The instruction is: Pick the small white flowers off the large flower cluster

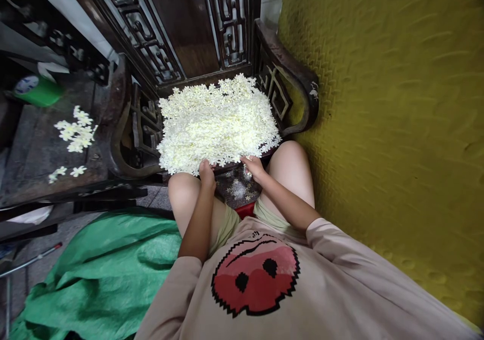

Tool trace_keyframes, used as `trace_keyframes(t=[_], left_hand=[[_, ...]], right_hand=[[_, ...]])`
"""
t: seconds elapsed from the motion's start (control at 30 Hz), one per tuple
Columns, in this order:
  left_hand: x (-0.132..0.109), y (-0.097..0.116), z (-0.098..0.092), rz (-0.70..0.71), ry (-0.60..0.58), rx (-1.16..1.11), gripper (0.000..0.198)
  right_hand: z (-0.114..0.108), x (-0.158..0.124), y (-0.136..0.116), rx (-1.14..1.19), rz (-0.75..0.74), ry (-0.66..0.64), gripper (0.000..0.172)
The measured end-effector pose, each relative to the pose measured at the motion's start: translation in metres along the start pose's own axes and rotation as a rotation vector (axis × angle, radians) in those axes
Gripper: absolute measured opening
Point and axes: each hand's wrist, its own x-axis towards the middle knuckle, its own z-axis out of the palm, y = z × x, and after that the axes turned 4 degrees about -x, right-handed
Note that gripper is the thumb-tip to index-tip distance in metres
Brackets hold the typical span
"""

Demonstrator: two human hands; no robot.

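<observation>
A thick heap of small white flowers (219,123) covers the seat of a carved dark wooden chair (280,60). At the front edge of the heap, my left hand (206,173) is closed, its fingers curled at the flowers; what it grips, if anything, is too small to make out. My right hand (254,167) is near the seat's front edge, fingers pinched together on a white flower, with another flower just under the palm. Between my knees, below the hands, a dark surface (223,184) bears scattered flowers and a whitish patch.
On the left, a wooden surface (34,148) carries loose white flowers (78,131) and a green roll (40,90). Green sheeting (109,274) lies on the floor at lower left. A yellow textured panel (393,128) stands close on the right.
</observation>
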Motion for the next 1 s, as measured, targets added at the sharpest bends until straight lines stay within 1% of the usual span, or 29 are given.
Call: trace_keyframes(t=[0.03, 0.1, 0.17, 0.3, 0.47, 0.57, 0.67, 0.8, 1.0], left_hand=[[-0.001, 0.001, 0.000, -0.025, 0.008, -0.011, 0.023], [-0.007, 0.003, 0.004, -0.124, -0.010, -0.042, 0.021], [-0.015, 0.004, 0.010, -0.195, -0.081, -0.068, 0.019], [-0.025, 0.003, 0.017, -0.243, -0.199, -0.091, 0.020], [-0.026, 0.005, 0.019, -0.304, -0.261, -0.059, 0.026], [-0.028, 0.008, 0.018, -0.305, -0.279, -0.069, 0.032], [-0.031, 0.008, 0.017, -0.283, -0.291, -0.059, 0.035], [-0.032, 0.006, 0.016, -0.284, -0.301, -0.046, 0.035], [-0.030, 0.004, 0.015, -0.234, -0.304, -0.077, 0.034]], right_hand=[[0.000, 0.000, 0.000, 0.008, -0.003, -0.021, 0.026], [0.002, -0.002, 0.001, 0.015, -0.004, -0.066, 0.028], [0.005, -0.004, 0.002, 0.015, 0.001, -0.093, 0.032], [0.007, -0.007, 0.004, 0.005, 0.002, -0.138, 0.036], [0.010, -0.007, 0.007, -0.077, -0.013, -0.143, 0.030], [0.011, -0.007, 0.009, -0.141, -0.032, -0.148, 0.027], [0.011, -0.008, 0.007, -0.164, -0.038, -0.152, 0.028], [0.010, -0.011, 0.003, -0.140, -0.031, -0.136, 0.030], [0.008, -0.009, 0.003, -0.078, -0.030, -0.111, 0.029]])
